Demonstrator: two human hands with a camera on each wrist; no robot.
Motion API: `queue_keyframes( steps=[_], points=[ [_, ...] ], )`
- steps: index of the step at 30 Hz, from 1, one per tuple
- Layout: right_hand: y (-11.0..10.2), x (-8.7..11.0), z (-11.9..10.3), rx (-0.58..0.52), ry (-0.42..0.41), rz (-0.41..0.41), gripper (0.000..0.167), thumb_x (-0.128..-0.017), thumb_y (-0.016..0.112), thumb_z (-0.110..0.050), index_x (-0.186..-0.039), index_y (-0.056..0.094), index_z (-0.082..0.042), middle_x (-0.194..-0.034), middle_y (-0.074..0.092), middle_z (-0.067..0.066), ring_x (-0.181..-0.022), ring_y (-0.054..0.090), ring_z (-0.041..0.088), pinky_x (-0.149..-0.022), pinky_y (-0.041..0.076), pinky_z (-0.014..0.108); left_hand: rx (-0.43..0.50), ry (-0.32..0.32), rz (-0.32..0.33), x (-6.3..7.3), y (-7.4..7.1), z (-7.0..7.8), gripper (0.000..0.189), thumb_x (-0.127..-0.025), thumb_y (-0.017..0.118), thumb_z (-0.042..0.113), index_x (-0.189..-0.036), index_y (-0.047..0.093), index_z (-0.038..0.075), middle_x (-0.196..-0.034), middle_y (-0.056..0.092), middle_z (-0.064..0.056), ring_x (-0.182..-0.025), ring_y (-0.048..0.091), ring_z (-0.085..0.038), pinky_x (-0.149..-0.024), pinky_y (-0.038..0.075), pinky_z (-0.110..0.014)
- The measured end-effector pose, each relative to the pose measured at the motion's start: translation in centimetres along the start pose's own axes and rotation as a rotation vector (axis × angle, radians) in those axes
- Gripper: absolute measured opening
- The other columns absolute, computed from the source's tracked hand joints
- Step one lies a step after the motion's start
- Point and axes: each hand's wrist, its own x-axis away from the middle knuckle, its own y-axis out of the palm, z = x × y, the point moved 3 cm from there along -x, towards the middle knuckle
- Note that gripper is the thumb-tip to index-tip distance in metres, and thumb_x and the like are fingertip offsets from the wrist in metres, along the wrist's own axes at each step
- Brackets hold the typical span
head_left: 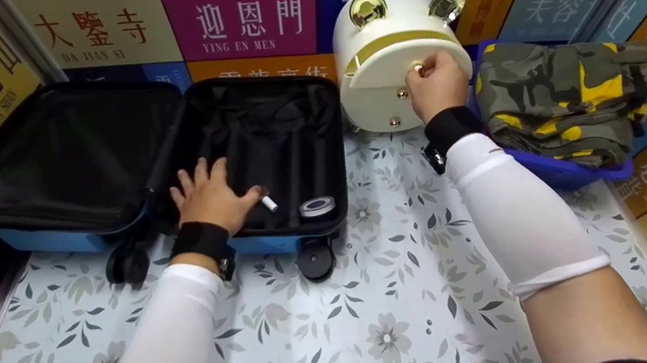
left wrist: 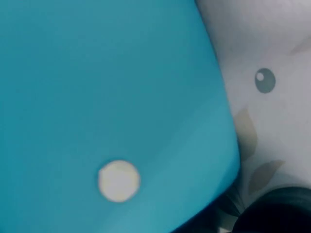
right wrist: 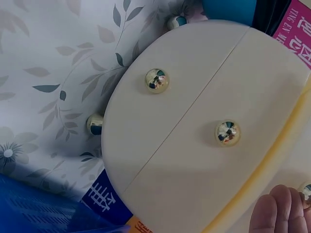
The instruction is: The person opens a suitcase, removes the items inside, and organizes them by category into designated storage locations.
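Note:
My right hand [head_left: 441, 84] pinches the uppermost gold knob [head_left: 418, 67] on the front of a cream round drawer box [head_left: 374, 107]. Two lower gold knobs show on that front, one of them the middle knob [right wrist: 227, 133] in the right wrist view. Fingertips [right wrist: 279, 213] of the right hand appear at that view's lower right corner. Over the near edge of the open suitcase [head_left: 287, 241], my left hand [head_left: 210, 198] has its fingers spread. A small white tube [head_left: 269, 203] lies by its thumb. The left wrist view shows only the suitcase's blue shell [left wrist: 121, 97], without the hand.
A white tape-like roll [head_left: 317, 206] lies in the suitcase's right half. Right of the box, a blue basket [head_left: 552, 178] holds folded camouflage clothing [head_left: 562, 99]. Two large gold balls, including the left ball [head_left: 368, 9], top the box. Printed panels stand around the floral surface [head_left: 383, 330].

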Motion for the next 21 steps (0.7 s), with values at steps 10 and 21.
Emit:
queue_keyframes(
  steps=[10, 21],
  points=[
    [-1.9, 2.7, 0.5, -0.04, -0.015, 0.038, 0.015, -0.089, 0.068, -0.022, -0.092, 0.06, -0.009, -0.082, 0.062, 0.001, -0.08, 0.058, 0.02, -0.071, 0.043, 0.027, -0.028, 0.039, -0.042, -0.7, -2.4, 2.4, 0.095, -0.094, 0.067, 0.063, -0.166, 0.03, 0.014, -0.172, 0.016, -0.024, -0.155, 0.002, -0.057, -0.123, -0.001, -0.067],
    [-2.9, 4.1, 1.3, -0.062, -0.05, 0.049, 0.017, -0.089, 0.068, -0.02, -0.094, 0.062, -0.005, -0.083, 0.065, 0.004, -0.078, 0.059, 0.018, -0.07, 0.043, 0.023, -0.116, 0.079, -0.301, -1.1, -3.1, 4.8, 0.095, -0.095, 0.069, 0.056, -0.168, 0.022, 0.015, -0.17, 0.015, -0.029, -0.153, 0.012, -0.058, -0.121, 0.008, -0.071]
  ],
)
